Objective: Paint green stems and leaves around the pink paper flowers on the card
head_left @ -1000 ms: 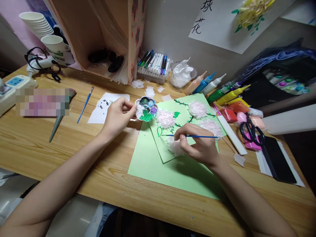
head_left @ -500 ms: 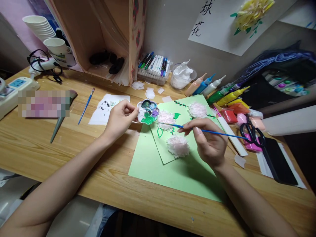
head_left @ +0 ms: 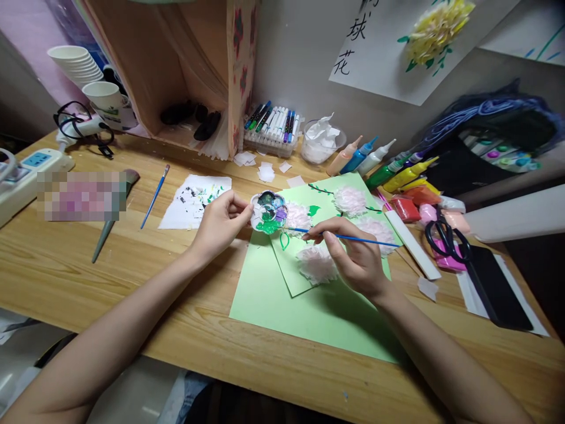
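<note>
My left hand (head_left: 224,222) pinches the edge of a small flower-shaped paint palette (head_left: 281,203), which carries green, purple and dark paint. In my right hand (head_left: 351,253) is a thin blue paintbrush (head_left: 366,239), its tip at the green paint on the palette's lower edge. Both are held over light green paper (head_left: 260,294) with pale pink tissue flowers (head_left: 315,264) on it. Green painted leaves and thin stems show among the flowers, and one leaf (head_left: 285,241) is only an outline. My right hand partly covers the flowers behind it.
A paint-spotted tissue (head_left: 176,215) and another blue brush (head_left: 154,197) lie to the left. Paint bottles (head_left: 344,158), a marker box (head_left: 273,132) and a bowl of tissue (head_left: 322,141) line the back. Scissors (head_left: 448,241) and a black phone (head_left: 494,288) lie at right.
My right hand has moved left with the paintbrush, bringing its tip to the palette's green paint. Another pink flower now shows beyond that hand. The whole view has shifted slightly.
</note>
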Tool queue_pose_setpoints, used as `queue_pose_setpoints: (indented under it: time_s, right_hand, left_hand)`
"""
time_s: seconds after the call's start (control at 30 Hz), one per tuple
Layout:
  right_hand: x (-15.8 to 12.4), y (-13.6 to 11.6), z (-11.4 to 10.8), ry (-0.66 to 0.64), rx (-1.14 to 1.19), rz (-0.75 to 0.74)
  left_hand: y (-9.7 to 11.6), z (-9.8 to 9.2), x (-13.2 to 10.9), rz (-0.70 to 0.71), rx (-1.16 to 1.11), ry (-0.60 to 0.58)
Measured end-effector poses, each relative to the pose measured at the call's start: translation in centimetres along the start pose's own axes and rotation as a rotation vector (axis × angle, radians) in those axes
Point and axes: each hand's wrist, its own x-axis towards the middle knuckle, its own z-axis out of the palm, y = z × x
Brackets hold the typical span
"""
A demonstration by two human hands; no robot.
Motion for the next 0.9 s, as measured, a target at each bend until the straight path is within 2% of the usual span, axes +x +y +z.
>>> queue_pose_setpoints:
  time_s: [0.13, 0.3, 0.47, 0.73, 0.9]
  right_hand:
    - [0.0, 0.0, -0.6, 0.093, -0.033, -0.045]
    - [0.3, 0.0, -0.1, -0.013, -0.171, -0.140]
    - [0.3, 0.2, 0.6, -0.037, -0.226, -0.219]
    - [0.1, 0.2, 0.6, -0.079, -0.228, -0.225]
    - [0.1, 0.1, 0.5, -0.050, -0.206, -0.193]
  left_hand:
    - [-0.2, -0.3, 0.3, -0.001, 0.008, 0.030]
    - [0.1, -0.5, 0.5, -0.010, 0.016, 0.065]
    - [0.2, -0.6, 0.5, -0.005, 0.019, 0.066]
    - [0.3, -0.6, 0.5, 0.000, 0.021, 0.076]
    - [0.3, -0.7, 0.6, 0.005, 0.044, 0.084]
